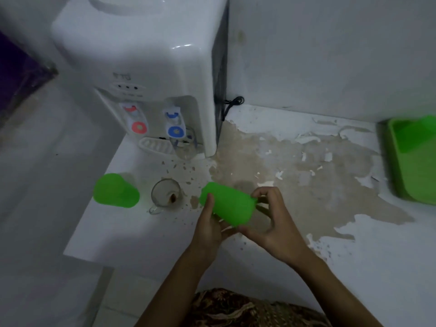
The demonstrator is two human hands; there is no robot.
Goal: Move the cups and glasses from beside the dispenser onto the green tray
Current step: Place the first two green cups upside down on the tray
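Here, going left to right: an upturned green plastic cup (116, 191) and a clear glass mug with brown dregs (165, 194) stand at centre left on the white peeling table (354, 244), then the left hand (208, 228) and right hand (271, 223) together hold a second green plastic cup (230, 204) tilted on its side, fingers (264, 193) wrapped around it, with the green plastic tray (411, 161) at the right edge, well apart. Two green cups, one glass mug and one tray show, plus perhaps another glass under the white water dispenser (151, 67), too blurred to tell. The slick tilted cup could slip in the long carry right.

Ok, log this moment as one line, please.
stage: carrying | held: green cup, tilted, both hands, left, right | waiting: second green cup, glass mug | tray: far right
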